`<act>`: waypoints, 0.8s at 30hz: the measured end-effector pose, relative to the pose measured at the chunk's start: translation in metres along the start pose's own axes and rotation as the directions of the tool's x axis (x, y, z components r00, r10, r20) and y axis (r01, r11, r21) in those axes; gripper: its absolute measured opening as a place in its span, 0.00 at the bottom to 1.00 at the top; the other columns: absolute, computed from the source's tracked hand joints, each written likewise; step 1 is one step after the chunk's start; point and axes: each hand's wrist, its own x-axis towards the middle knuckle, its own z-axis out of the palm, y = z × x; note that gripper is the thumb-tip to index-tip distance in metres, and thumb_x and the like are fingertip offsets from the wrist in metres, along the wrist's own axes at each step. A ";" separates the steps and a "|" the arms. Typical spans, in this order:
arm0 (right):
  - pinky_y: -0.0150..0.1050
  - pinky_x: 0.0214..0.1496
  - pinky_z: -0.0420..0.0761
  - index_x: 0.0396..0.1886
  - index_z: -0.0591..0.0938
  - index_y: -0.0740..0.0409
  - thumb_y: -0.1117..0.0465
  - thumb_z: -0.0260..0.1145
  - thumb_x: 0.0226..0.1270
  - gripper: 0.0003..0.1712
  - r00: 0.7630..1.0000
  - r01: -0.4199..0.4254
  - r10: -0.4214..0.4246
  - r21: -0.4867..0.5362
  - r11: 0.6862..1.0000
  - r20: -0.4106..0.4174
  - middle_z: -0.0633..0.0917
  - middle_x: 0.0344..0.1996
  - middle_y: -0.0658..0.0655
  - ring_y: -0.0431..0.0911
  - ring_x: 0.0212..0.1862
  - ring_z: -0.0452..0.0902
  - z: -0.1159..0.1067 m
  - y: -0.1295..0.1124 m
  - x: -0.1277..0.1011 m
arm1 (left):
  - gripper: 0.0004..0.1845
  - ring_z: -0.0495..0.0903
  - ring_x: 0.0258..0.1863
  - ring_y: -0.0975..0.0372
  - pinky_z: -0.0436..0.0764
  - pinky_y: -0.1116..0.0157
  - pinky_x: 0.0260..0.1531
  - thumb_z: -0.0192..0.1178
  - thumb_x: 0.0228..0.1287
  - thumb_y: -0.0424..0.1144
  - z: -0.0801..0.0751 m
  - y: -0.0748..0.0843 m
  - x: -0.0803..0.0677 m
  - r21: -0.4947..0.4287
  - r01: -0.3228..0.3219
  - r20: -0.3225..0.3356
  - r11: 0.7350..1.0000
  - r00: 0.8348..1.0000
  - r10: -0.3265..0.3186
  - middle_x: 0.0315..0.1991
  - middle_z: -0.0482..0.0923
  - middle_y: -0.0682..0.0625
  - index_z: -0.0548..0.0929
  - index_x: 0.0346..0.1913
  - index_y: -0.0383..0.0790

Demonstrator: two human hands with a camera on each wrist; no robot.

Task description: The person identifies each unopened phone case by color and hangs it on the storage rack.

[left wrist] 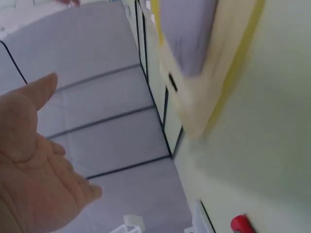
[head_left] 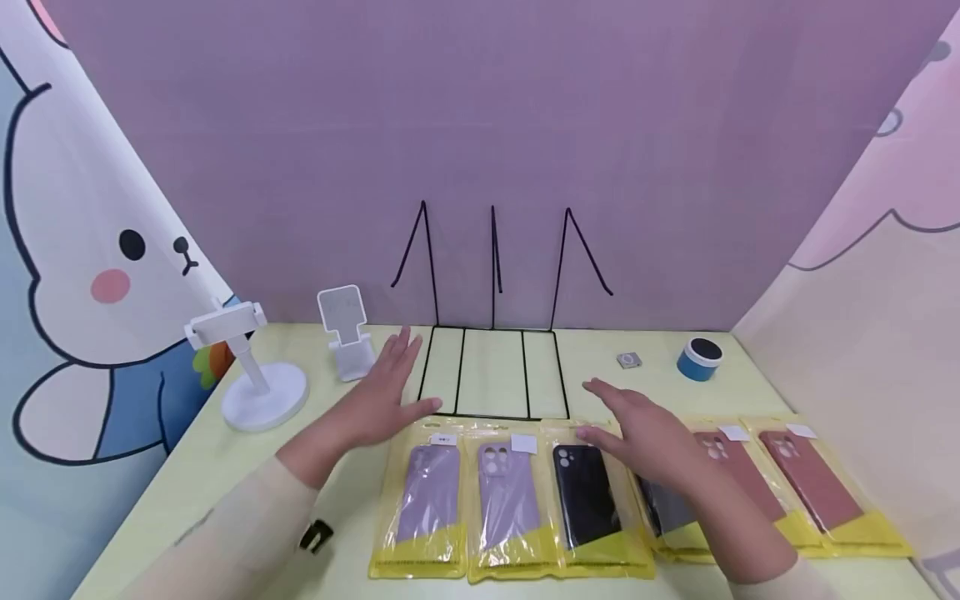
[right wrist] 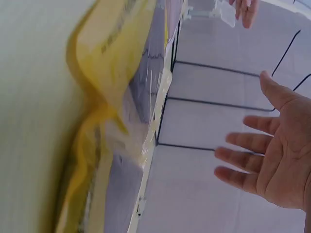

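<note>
Left hand [head_left: 386,396] and right hand [head_left: 648,437], empty, fingers extended, flank a black wire display rack [head_left: 492,328]

Bagged phone cases [head_left: 587,500] line the rack's near edge and run rightward, partly hidden by the right hand; left of the rack, a round-based phone stand [head_left: 252,368] and folding phone stand [head_left: 345,325]; right, a blue-and-white tub [head_left: 699,360].

Cream left sleeve [head_left: 232,525] shows lower left of frame, faint grey streak, ends on forearm. Right sleeve [head_left: 783,582], bottom right, also cream. Left hand [head_left: 381,402], right hand [head_left: 651,435]: bare.
</note>
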 end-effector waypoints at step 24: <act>0.57 0.63 0.75 0.61 0.79 0.56 0.47 0.70 0.62 0.30 0.949 0.021 -0.001 -0.059 0.998 0.315 0.82 0.58 0.58 0.57 0.62 0.74 0.026 0.031 0.042 | 0.51 0.51 0.76 0.44 0.54 0.50 0.76 0.65 0.61 0.57 0.028 -0.038 0.073 0.098 0.204 0.352 0.974 0.908 -0.225 0.77 0.47 0.36 0.52 0.77 0.33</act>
